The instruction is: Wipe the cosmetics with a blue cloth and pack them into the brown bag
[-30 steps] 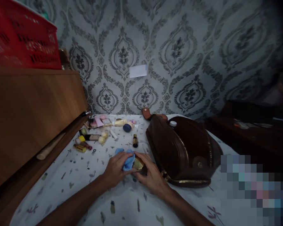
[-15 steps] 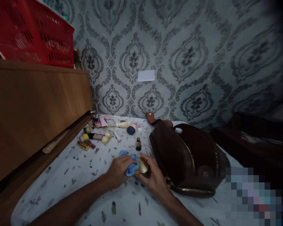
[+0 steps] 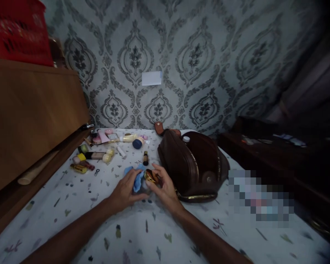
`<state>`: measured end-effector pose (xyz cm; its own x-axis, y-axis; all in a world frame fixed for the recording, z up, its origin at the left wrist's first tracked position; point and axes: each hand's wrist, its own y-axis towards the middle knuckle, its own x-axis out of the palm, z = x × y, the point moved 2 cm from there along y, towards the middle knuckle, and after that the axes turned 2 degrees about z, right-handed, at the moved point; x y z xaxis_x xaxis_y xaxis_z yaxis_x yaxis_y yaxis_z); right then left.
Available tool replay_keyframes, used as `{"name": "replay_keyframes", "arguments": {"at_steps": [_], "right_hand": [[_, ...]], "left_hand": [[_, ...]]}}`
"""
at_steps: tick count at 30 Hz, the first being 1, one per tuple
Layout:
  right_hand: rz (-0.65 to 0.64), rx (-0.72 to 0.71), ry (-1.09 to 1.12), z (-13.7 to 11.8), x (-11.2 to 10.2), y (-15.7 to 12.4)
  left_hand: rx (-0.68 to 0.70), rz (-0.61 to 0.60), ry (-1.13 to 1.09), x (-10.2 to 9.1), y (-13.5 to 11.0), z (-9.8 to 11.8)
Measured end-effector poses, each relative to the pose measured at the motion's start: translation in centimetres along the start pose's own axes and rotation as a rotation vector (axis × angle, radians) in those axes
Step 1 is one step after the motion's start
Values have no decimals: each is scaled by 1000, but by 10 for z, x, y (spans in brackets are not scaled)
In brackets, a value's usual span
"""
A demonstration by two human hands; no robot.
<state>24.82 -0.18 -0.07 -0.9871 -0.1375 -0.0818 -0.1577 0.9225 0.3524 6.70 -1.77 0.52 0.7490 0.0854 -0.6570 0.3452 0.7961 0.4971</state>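
L hand [image 3: 123,190]: grip bunched on blue cloth [image 3: 137,179], pressing it against the gold item [image 3: 150,176]. R hand [image 3: 165,189]: grip pinching the gold item, thumb vs fingertips, tilted up off the sheet. Item is small and shiny, maybe a compact or a cap; too dim to tell which.

Location: mid-bed [image 3: 143,234], well short of the far edge and just beside the brown bag [image 3: 192,165]. Small dark bottle [image 3: 145,158] stands upright just beyond the cloth, apart from it. Other cosmetics [image 3: 99,154] lie scattered toward the far-left corner, along the cabinet [image 3: 30,117].

Step looks like wiping the item with the cloth. IMO, to do it well:
- R hand holds by the edges only, so the faces stay free for the cloth and get no new prints.
- L hand uses a flat pad of cloth w/ light pressure, not a wad.
- Rotate the item in the R pinch rather than re-gripping.
- Stay low over the sheet, so a slip drops it soft.
- Watch L elbow/cloth tail vs the upright bottle; it would tip easily.
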Motion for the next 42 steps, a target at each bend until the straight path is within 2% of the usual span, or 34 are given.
{"name": "replay_keyframes", "arguments": {"at_steps": [7,11,14,16,20,23,26,30,35,42], "right_hand": [[15,-19,101,-4,1,-2],[19,-85,56,-9,2,-4],[17,-151,-34,-14,0,-6],[20,-223,-86,-18,-2,-6],[-8,-419,-207,-24,-5,-6],[-30,-485,-294,-28,-6,-6],[-34,-517,-328,-30,-7,-6],[-26,-561,-342,-32,-9,-6],[-53,-507,-373,-34,-11,-6],[-64,-506,-371,-34,-11,-6]], "left_hand": [[-186,-80,-206,-4,5,-4],[-292,-132,-498,-4,7,0],[-331,-142,-593,-2,7,1],[-371,-148,-571,-1,8,2],[-484,-102,-374,-2,10,0],[-549,-136,-297,-1,10,-5],[-580,-145,-249,1,6,-12],[-546,-129,-218,1,4,-16],[-504,-218,-224,0,7,-17],[-501,-188,-190,0,5,-26]]}}
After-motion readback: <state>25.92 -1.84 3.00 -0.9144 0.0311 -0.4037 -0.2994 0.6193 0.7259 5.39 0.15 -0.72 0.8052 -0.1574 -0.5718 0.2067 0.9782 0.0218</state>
